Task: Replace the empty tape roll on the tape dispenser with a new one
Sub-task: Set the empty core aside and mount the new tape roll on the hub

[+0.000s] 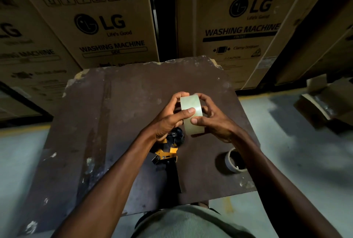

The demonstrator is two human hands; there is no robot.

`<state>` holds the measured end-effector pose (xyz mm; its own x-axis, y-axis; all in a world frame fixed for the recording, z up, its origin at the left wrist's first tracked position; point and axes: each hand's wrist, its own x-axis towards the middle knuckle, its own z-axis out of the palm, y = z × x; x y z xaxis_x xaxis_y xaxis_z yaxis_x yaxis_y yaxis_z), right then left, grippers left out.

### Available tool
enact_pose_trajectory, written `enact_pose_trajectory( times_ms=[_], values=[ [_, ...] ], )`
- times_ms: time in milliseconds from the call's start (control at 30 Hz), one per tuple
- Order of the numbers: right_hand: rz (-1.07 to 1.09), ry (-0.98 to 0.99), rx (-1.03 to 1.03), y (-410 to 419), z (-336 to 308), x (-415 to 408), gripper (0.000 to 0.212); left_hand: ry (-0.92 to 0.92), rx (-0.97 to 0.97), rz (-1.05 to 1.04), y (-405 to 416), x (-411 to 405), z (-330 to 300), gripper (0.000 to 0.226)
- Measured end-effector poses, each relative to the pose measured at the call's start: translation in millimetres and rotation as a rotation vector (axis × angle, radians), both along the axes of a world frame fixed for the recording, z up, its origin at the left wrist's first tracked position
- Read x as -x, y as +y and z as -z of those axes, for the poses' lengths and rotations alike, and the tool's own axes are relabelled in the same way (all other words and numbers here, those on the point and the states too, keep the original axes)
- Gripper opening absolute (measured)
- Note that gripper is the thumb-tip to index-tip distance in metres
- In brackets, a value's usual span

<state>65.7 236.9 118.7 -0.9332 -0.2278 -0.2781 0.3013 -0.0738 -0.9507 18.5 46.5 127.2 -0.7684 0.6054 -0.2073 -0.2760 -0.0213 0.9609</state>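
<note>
New tape roll (191,116) held above the surface (122,115)
Left hand (169,121) and right hand (214,123) both grip it; the roll may slip onto the tape dispenser (168,148) below if thumbs loosen

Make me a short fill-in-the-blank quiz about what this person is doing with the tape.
1. The new tape roll is held by ____ hands.
2. The dispenser lies on the ____.
3. The empty core lies under the person's ____ forearm.
4. The boxes behind say LG washing ____.

Answers: both; table; right; machine
</note>
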Motion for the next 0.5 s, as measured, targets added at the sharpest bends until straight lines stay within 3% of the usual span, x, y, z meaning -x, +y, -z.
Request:
enact_pose_trajectory(
  times_ms=[200,500],
  values=[
    [-0.026,0.034,-0.024,-3,-4,1,0.089,-0.021,-0.017,0.062,-5,2,-5,0.056],
    [-0.090,0.142,-0.127,-11,-13,0,0.104,-0.076,-0.067,-0.035,-9,12,-9,0.065]
  ],
)
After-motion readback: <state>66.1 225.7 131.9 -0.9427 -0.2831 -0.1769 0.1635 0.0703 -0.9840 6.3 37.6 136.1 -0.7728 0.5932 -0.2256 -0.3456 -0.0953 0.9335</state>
